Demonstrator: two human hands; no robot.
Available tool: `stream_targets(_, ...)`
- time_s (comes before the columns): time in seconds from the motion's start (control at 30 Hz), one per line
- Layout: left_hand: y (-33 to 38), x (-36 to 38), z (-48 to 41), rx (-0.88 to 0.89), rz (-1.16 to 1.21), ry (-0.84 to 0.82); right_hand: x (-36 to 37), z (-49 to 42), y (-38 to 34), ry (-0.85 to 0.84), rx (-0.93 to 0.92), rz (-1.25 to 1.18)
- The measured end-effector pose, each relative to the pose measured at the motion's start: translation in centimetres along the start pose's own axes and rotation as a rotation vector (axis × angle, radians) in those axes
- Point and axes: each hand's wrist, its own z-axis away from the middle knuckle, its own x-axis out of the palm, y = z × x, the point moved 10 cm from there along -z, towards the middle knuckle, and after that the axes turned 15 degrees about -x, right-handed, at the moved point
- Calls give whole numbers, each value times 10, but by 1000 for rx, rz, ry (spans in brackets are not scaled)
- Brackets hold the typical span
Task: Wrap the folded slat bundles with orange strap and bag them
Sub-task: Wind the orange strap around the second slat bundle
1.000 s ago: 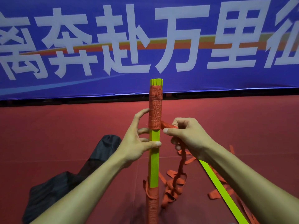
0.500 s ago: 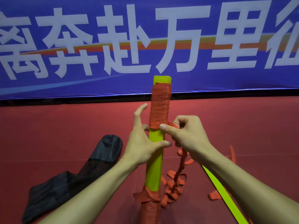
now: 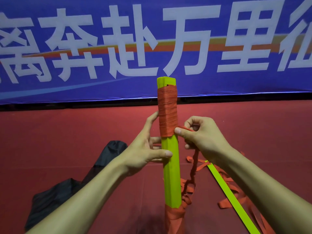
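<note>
Fingers (image 3: pixel 179 130) of my right hand (image 3: pixel 206 139) pinch the orange strap (image 3: pixel 167 114) between thumb and curled forefinger, just beside the lower edge of the band already wound round the slat bundle (image 3: pixel 170 174). The bundle stands upright before me over the red floor (image 3: pixel 253 132), with bare yellow-green below the band and more orange wound near its foot. My left hand (image 3: pixel 141 149) steadies it, with the thumb laid across the front face, the forefinger pointing up along the side of the wrap and the other fingers reaching behind. I judge the wrapping about midway and the bagging not yet begun. The black bag (image 3: pixel 67 188) lies on the floor to my left. The next move calls for pulling the trailing strap taut and passing it behind for another turn lower down.
</note>
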Motion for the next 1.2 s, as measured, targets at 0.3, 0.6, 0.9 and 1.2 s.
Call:
stream_targets(0.3, -3, -3, -2, 8, 116, 9, 10, 7, 15, -62, 194, -220)
stream_targets(0.6, -5, -18, -2, 12, 208, 40, 26, 24, 19, -306, 443, -558)
stream_targets(0.9, -11, -18, -4, -27, 174, 55, 24, 21, 19, -318, 370, -438)
stream_targets(1.2, -8, -21, -3, 0, 102, 171, 12, 8, 13, -160, 174, -79)
